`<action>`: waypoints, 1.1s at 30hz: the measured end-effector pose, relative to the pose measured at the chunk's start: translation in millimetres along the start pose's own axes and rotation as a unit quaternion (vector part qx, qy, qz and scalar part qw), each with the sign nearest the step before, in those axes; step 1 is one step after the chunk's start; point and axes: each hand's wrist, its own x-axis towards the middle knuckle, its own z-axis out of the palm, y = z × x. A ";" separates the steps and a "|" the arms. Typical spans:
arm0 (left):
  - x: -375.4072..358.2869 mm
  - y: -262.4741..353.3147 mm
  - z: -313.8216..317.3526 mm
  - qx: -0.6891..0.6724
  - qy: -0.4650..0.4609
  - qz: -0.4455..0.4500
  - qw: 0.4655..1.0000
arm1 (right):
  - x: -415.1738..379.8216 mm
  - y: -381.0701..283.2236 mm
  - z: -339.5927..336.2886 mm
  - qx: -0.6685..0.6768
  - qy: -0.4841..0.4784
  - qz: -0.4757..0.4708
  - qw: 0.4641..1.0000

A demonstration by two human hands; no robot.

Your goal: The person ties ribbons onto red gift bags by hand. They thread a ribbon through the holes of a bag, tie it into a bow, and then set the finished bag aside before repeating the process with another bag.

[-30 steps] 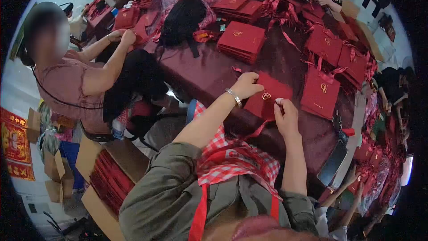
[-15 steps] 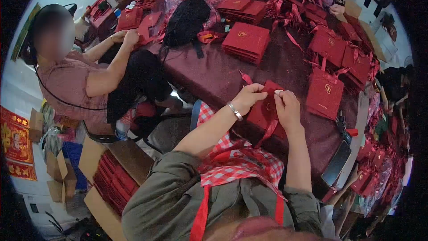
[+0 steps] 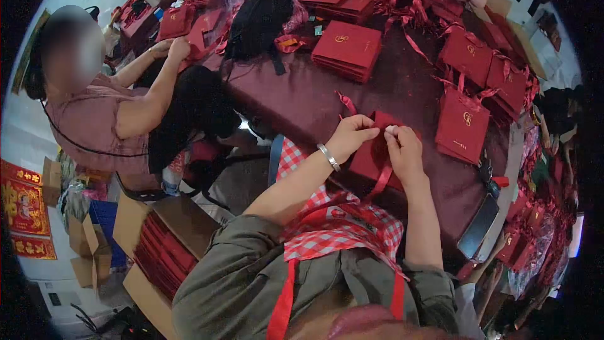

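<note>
A red bag with a ribbon lies at the table edge in front of me. My left hand, with a silver bracelet on its wrist, pinches at the bag's upper part; what lies between its fingers is too small to make out. Close beside it, my right hand is closed with a small white thing at its thumb and fingertip. A ribbon end sticks up beyond my left hand. The fingertips hide part of the bag's top.
Stacked red bags lie ahead, more to the right. A phone rests at the right table edge. A black bag is on the table. A co-worker sits left, above an open carton of red items.
The camera view has shifted slightly. Both my hands stay at the bag, with the fingertips moved a little. At the top right, the other person's arm has moved.
</note>
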 end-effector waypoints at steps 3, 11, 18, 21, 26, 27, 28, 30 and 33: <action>0.4 -2.4 2.5 -0.010 0.015 0.009 1.000 | 3.6 -5.3 -0.4 -0.057 -0.028 -0.028 0.998; -4.3 4.2 8.1 0.079 0.026 0.047 0.995 | 12.1 -14.6 0.2 -0.218 -0.115 -0.093 0.965; -3.1 6.7 5.2 0.076 0.017 0.029 0.997 | 18.6 -17.5 2.5 -0.184 -0.104 -0.089 0.973; -0.3 1.5 4.3 0.053 0.005 0.033 0.998 | 20.5 -17.9 3.2 -0.200 -0.104 -0.083 0.971; -0.7 5.2 3.7 0.106 0.014 0.027 0.994 | 26.4 -17.6 5.4 -0.218 -0.110 -0.090 0.966; -0.5 4.1 3.6 0.098 0.013 0.031 0.995 | 28.0 -18.2 4.2 -0.219 -0.110 -0.109 0.963; 0.0 3.5 3.9 0.090 0.011 0.035 0.995 | 30.1 -18.2 2.7 -0.220 -0.109 -0.108 0.963; -0.6 3.8 3.2 0.109 0.005 0.033 0.994 | 33.5 -17.6 0.1 -0.205 -0.145 -0.128 0.959; -0.8 5.5 4.4 0.151 0.008 0.039 0.988 | 33.7 -18.2 0.9 -0.219 -0.146 -0.118 0.957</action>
